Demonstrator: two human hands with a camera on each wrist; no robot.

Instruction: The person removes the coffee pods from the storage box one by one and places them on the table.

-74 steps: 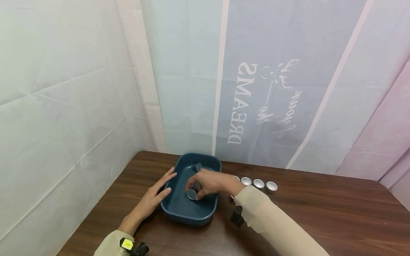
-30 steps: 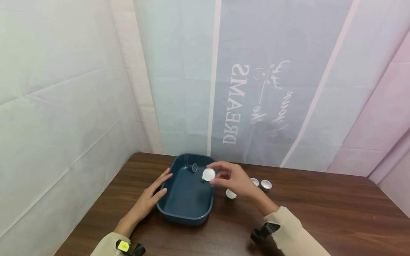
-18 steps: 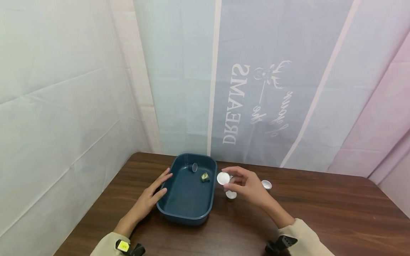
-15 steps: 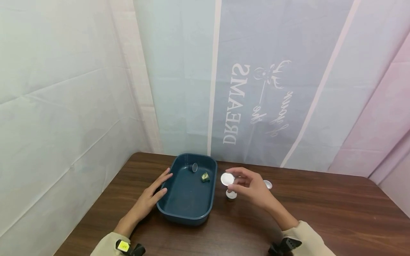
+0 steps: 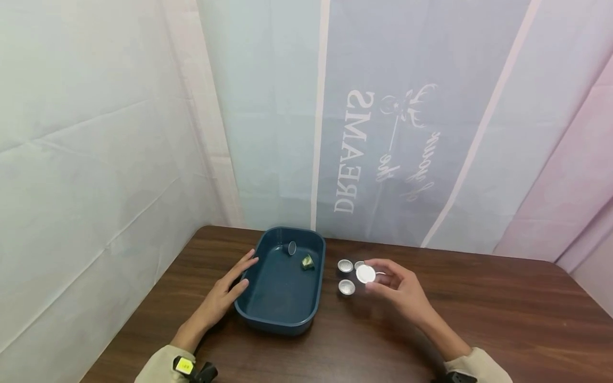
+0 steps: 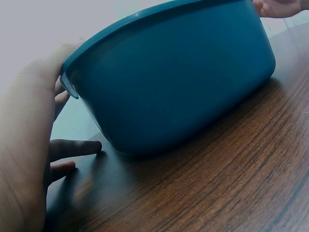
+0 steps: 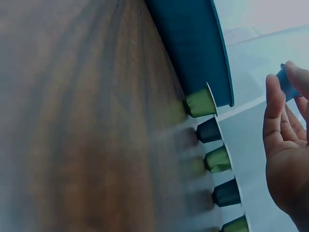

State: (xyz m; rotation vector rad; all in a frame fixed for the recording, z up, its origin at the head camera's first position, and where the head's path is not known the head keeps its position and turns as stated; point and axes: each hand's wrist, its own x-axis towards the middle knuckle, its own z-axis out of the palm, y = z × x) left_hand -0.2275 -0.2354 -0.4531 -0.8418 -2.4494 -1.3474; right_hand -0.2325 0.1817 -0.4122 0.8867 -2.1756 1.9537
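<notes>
My right hand (image 5: 404, 290) pinches a coffee capsule (image 5: 366, 274) between thumb and fingers, its pale lid facing me. In the right wrist view the held capsule's blue body (image 7: 287, 86) shows, up above the table. Standing lid up close by are several other capsules, among them a front one (image 5: 347, 288) and a back one (image 5: 345, 266); my hand partly covers others. A blue bin (image 5: 282, 311) holds a capsule lying on its side (image 5: 292, 248) and a green-gold capsule (image 5: 307, 261). My left hand (image 5: 217, 300) rests at the bin's left rim with fingers extended.
Under everything is a dark wooden table (image 5: 503, 314). A printed curtain (image 5: 268, 133) hangs behind it and a pale cloth (image 5: 96, 159) along the left. In the right wrist view, green capsules (image 7: 218, 159) and dark capsules (image 7: 227, 193) alternate in a row beside the bin.
My right hand has come up out of the bin with the capsule and travelled right, over the standing capsules. The green-gold capsule in the bin has come into sight. My left hand stays at the rim.
</notes>
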